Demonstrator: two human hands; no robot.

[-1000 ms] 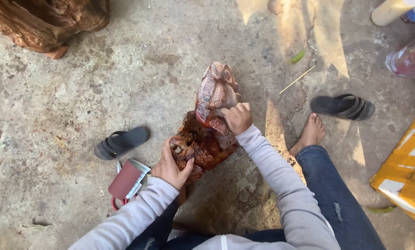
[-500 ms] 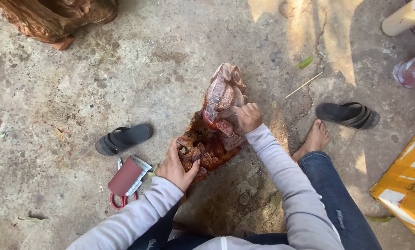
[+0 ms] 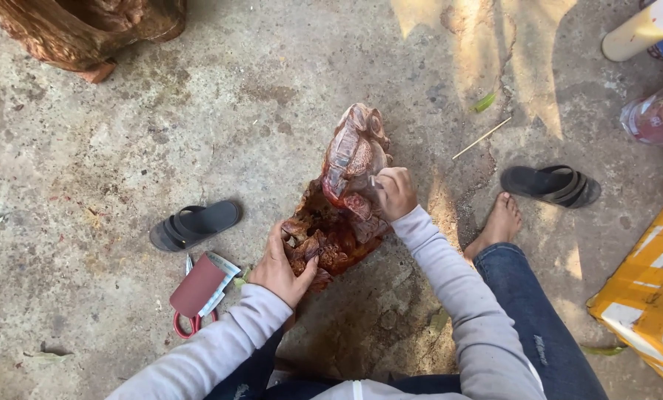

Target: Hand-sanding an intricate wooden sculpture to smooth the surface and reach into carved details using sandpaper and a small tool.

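1. The reddish wood carving (image 3: 342, 215) is lying on the concrete floor (image 3: 109, 155), its long axis running away from the person.
2. The left hand (image 3: 281, 268) is gripping its near end, fingers curled.
3. The right hand (image 3: 395, 194) is pinching a small tool, too small to identify, against its far half.

We are looking down at a stained concrete floor (image 3: 124, 133). A reddish wood carving (image 3: 342, 215) is sitting on it. Left of the carving a black sandal (image 3: 196, 224) is lying, another sandal (image 3: 552, 185) right of it, and red-handled scissors (image 3: 196, 296) lower left.
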